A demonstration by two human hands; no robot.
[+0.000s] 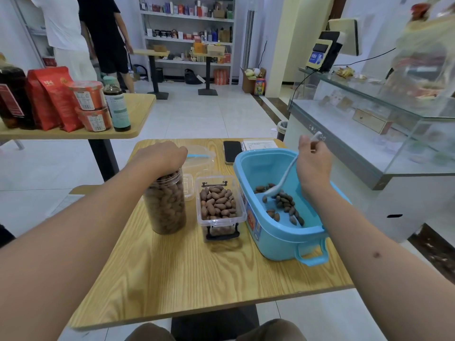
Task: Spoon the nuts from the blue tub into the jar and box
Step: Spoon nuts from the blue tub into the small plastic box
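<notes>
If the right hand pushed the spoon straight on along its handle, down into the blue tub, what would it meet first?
Most likely the loose nuts on the floor of the blue tub: the right hand holds the white spoon with its bowl already among them. Whether it touches the bottom is unclear.

jar [165, 203] mouth hidden under left hand [161, 153]

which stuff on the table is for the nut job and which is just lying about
In use: blue tub, nuts, spoon in right hand, jar under left hand, box.
Lying about: phone, paper, lid.
</notes>
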